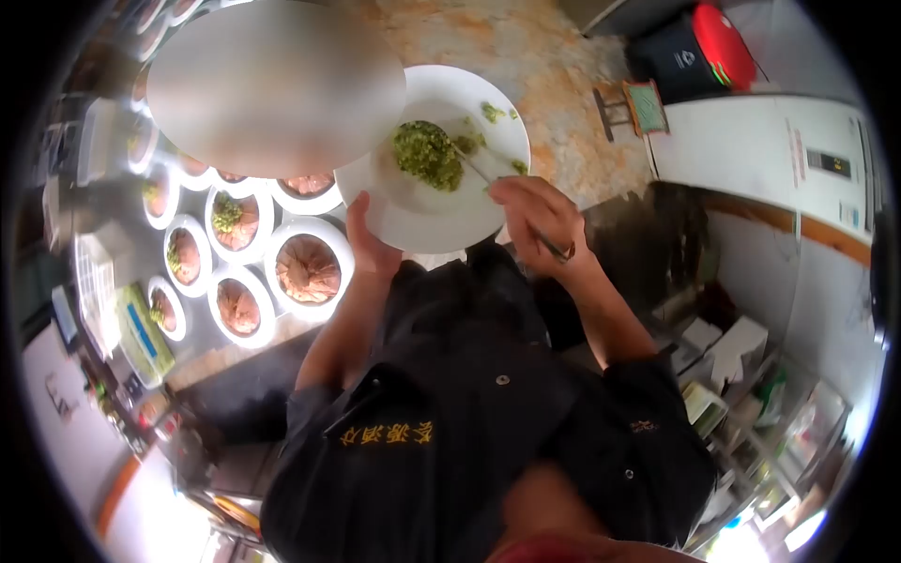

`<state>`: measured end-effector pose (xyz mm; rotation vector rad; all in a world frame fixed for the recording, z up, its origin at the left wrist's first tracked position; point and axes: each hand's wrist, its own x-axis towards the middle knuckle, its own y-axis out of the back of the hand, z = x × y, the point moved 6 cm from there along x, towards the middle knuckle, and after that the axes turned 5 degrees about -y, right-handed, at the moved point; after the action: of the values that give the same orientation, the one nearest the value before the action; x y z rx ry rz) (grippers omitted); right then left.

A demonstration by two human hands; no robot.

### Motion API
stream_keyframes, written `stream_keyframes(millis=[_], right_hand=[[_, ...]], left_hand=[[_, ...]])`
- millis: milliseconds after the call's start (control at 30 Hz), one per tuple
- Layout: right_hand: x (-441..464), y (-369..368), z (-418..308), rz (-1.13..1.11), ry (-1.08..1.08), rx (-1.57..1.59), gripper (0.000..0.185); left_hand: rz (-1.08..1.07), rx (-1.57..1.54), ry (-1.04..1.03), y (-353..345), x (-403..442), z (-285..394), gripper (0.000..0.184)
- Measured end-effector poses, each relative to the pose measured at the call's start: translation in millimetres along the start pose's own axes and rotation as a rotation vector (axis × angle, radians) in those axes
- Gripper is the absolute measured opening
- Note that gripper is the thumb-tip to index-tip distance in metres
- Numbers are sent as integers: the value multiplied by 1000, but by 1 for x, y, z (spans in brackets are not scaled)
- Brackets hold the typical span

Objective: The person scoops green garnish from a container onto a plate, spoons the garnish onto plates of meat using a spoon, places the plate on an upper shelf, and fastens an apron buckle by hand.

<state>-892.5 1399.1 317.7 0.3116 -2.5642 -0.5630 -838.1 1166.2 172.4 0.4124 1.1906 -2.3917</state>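
Observation:
My left hand [374,246] grips a wide white bowl [436,220] by its near left edge, thumb at the rim and fingers mostly hidden beneath. A mound of chopped green topping [427,155] lies inside, with smaller bits stuck to the far right side. My right hand [540,220] is closed around the handle of a metal spoon [477,170]. The spoon's head is buried in the green mound. To the left stand several white bowls of sliced meat [308,269]. Some, like one farther back [228,214], have green topping on the meat.
A blurred oval covers part of the counter. Beyond the bowl runs a stone-patterned counter or floor surface [554,80]. A black bin with a red lid [723,47] and a white appliance [751,141] stand at right. Cluttered shelves [751,403] are lower right.

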Motion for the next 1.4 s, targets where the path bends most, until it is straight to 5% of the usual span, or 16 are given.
stream_keyframes(millis=[167,433,700,833,1100,1400], right_hand=[[63,34,41,-196,121,131,19],[143,4,131,-238,-284,369,18],[248,14,202,-403,-342,429,21],[323,-3,211,-545,-395,583,26],[447,-109,205,-783,-388,762,27],[597,-241,196,-685,-464,837,27]], left_hand=[[173,-51,-163,-20,18,-29,60],[232,-84,-234,-42,94,-40,58],[349,-198,-291,-97,172,-50,57],[477,-237,-515,-130,191,-45,57],[573,-352,-723,-129,239,24,56],[700,-426,-804,-74,316,109,60]])
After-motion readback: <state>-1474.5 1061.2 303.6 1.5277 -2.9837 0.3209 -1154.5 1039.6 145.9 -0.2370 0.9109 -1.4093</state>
